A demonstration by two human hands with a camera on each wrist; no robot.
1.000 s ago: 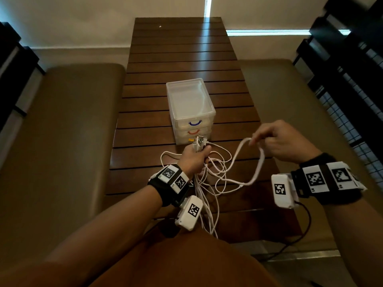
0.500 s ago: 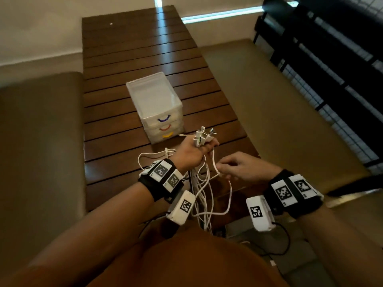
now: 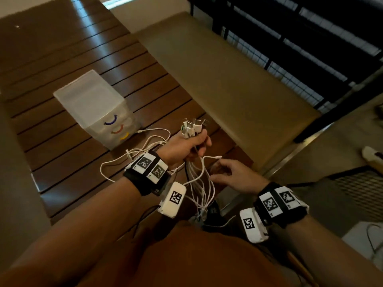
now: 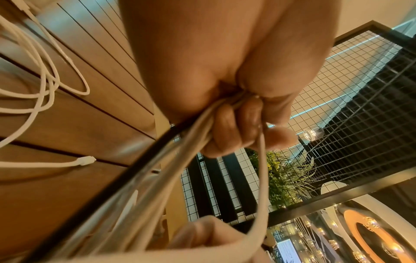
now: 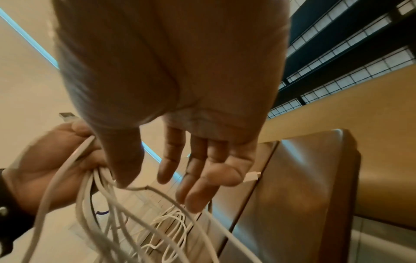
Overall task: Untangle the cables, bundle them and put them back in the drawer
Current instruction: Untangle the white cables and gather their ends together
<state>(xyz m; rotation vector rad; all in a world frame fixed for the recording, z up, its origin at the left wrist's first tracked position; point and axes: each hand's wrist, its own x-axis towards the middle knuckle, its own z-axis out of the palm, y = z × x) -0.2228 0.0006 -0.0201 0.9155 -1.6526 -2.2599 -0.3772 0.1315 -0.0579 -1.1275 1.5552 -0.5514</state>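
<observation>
So the left hand (image 3: 187,149) has its fingers wrapped tight around a fistful of white cables (image 3: 200,183), gripped just below the plugs (image 3: 191,127), which stick up out of the fist like a bouquet. The rest hangs down in loose loops toward the lap, and a couple of strands trail back over the slatted table (image 3: 68,125), one connector lying just beside the little plastic drawer unit (image 3: 97,109). The right hand (image 3: 232,177) is open, fingers spread and relaxed, holding nothing, hovering right by one free cable end (image 3: 217,157). Honestly these look light, floppy and a bit slick, so they'll slide through each other easily but also snag at the plugs. I'd grab that loose end near the connector, not mid-strand, and feed it out of the loops. There's a thin black cable in the mix too, visible in the left wrist view. Room-wise it's fine: open tabletop to the left, bench (image 3: 228,83) to the right, though the hands sit near the table's corner so dangling loops could catch the edge. All three drawers look closed.
</observation>
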